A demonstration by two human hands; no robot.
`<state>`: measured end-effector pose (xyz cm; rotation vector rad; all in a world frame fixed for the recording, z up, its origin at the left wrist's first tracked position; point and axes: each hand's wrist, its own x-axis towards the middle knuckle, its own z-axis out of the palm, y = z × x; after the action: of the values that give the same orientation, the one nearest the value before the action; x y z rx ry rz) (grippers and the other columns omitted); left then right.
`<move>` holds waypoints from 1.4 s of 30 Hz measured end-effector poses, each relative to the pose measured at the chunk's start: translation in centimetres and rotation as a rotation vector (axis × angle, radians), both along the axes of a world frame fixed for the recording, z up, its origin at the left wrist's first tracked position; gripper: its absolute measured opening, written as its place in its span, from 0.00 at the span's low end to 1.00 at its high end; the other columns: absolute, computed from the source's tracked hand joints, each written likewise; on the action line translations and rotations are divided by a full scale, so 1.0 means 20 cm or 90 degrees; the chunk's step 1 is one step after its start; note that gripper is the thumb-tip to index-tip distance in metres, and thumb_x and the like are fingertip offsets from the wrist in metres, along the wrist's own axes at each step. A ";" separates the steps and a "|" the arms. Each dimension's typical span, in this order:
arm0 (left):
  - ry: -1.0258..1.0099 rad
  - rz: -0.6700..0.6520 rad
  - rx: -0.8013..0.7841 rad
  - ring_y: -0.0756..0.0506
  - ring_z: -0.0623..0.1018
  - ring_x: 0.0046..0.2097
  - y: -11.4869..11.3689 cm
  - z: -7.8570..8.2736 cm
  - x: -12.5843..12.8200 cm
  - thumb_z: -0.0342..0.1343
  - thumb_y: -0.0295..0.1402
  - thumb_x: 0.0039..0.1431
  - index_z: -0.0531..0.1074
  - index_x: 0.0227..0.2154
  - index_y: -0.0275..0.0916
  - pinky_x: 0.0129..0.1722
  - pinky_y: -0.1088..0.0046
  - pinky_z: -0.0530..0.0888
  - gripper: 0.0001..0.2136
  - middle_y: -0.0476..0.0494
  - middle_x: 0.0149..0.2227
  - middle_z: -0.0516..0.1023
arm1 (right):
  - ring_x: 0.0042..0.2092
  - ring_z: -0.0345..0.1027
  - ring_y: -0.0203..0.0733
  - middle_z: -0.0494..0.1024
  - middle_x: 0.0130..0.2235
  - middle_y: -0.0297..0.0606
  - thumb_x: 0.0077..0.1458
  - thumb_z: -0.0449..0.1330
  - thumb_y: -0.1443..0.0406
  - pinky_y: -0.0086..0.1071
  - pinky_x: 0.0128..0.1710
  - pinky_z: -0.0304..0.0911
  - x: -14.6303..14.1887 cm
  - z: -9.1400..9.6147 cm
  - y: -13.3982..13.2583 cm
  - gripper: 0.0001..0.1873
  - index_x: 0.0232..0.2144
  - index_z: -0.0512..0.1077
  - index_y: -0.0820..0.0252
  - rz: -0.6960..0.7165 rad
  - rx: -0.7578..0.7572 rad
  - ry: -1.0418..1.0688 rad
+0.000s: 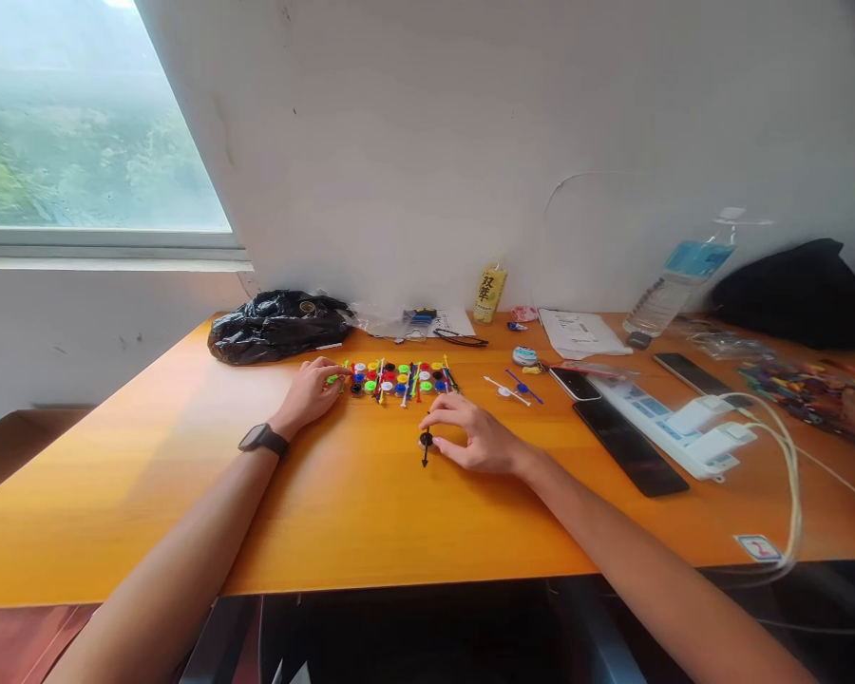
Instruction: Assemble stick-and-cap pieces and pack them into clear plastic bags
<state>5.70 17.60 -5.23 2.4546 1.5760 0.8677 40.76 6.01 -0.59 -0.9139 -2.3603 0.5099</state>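
Several small round spinners (387, 378) in red, white, yellow, blue, green and black, with thin coloured arrows, lie in a packed block on the wooden table. At its left end rests my left hand (314, 391), fingers stretched out and touching the edge pieces; a dark watch (263, 438) is on that wrist. Closer to me, my right hand (474, 435) has its thumb and fingers closed around a black arrow spinner (426, 441), whose arrow tip points towards me. A white arrow spinner (505, 390) and a blue one (522, 388) lie apart, beyond my right hand.
A black plastic bag (277, 325) sits at the back left. Behind the block are glasses (460, 338) and a yellow-labelled bottle (490, 293). To the right are phones (631, 446), a power strip (655, 418) with cables, a tilted water bottle (680, 285) and a multicoloured pile (802, 388).
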 end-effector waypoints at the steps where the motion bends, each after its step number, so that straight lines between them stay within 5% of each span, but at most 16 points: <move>1: 0.003 0.004 0.001 0.37 0.76 0.47 0.00 0.00 0.00 0.50 0.37 0.66 0.84 0.48 0.45 0.51 0.59 0.72 0.18 0.39 0.47 0.78 | 0.50 0.71 0.47 0.77 0.47 0.41 0.63 0.62 0.67 0.38 0.55 0.65 -0.01 0.00 -0.01 0.09 0.44 0.79 0.53 0.010 -0.001 -0.014; 5: -0.005 0.002 0.002 0.37 0.76 0.48 -0.01 0.01 0.01 0.51 0.41 0.68 0.84 0.48 0.45 0.50 0.60 0.73 0.17 0.38 0.48 0.78 | 0.47 0.72 0.45 0.78 0.45 0.40 0.65 0.62 0.65 0.36 0.49 0.65 -0.02 -0.01 -0.01 0.05 0.41 0.78 0.54 -0.015 -0.011 -0.051; 13: -0.025 0.017 0.008 0.39 0.76 0.44 0.00 0.01 0.01 0.57 0.46 0.65 0.86 0.43 0.46 0.47 0.61 0.74 0.15 0.40 0.45 0.79 | 0.33 0.67 0.40 0.76 0.31 0.34 0.63 0.64 0.63 0.33 0.32 0.50 0.09 -0.01 0.08 0.07 0.32 0.72 0.56 -0.248 0.030 -0.164; 26: -0.038 0.022 0.017 0.38 0.79 0.44 0.01 0.00 -0.01 0.55 0.43 0.66 0.84 0.39 0.43 0.48 0.60 0.73 0.14 0.40 0.44 0.81 | 0.44 0.68 0.49 0.77 0.40 0.43 0.64 0.61 0.66 0.39 0.41 0.57 0.26 -0.01 0.17 0.07 0.31 0.72 0.58 -0.462 0.132 -0.309; 34: -0.049 0.016 0.018 0.38 0.78 0.44 0.02 -0.01 -0.01 0.54 0.42 0.66 0.81 0.36 0.43 0.48 0.61 0.73 0.13 0.41 0.42 0.82 | 0.42 0.71 0.49 0.79 0.39 0.43 0.65 0.60 0.68 0.38 0.36 0.53 0.33 -0.01 0.19 0.06 0.33 0.73 0.59 -0.527 0.112 -0.342; 42: -0.055 -0.004 -0.003 0.38 0.78 0.46 0.01 -0.02 -0.01 0.56 0.45 0.66 0.83 0.43 0.43 0.47 0.62 0.74 0.15 0.40 0.45 0.81 | 0.42 0.70 0.49 0.79 0.39 0.43 0.66 0.62 0.62 0.38 0.37 0.54 0.30 -0.01 0.18 0.08 0.34 0.73 0.58 -0.513 0.120 -0.311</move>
<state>5.60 17.81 -5.56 2.3836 1.5388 0.9536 46.73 9.56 -0.87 -1.9086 -2.1043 -0.2839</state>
